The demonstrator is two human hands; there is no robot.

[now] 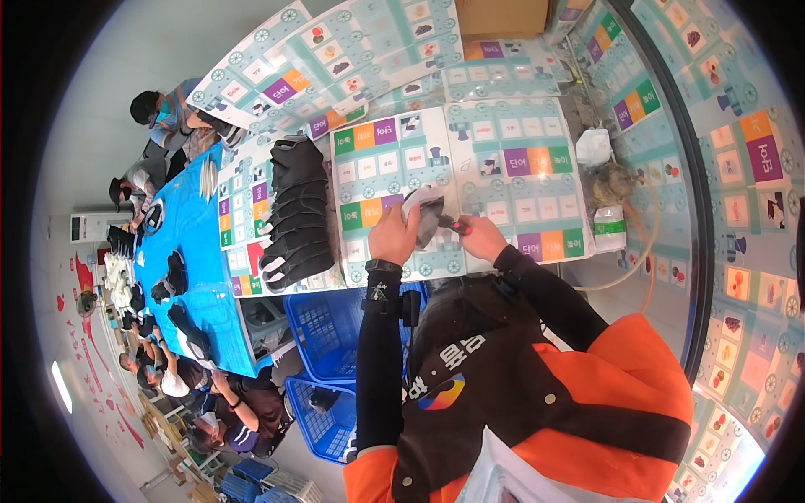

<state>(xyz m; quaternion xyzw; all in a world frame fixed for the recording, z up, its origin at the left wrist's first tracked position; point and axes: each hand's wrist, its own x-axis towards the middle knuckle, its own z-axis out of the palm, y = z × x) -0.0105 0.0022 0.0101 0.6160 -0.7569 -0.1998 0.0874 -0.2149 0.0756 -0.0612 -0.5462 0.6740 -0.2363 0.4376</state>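
My left hand (394, 235) is closed on a grey and white shoe upper (427, 220), held up over the patterned table. My right hand (484, 240) is closed around a small dark tool with a red part (457, 225), whose kind I cannot make out. Its tip meets the right edge of the upper. Left of my hands lies a row of black shoe uppers (295, 210), overlapping one another, some with white edges showing.
Printed sheets cover the table (518, 134). Blue plastic baskets (323, 331) stand below its front edge. On the right are a white-and-green packet (610, 228) and an orange hose (644, 243). Several people work around a blue-covered table (193, 243) at left.
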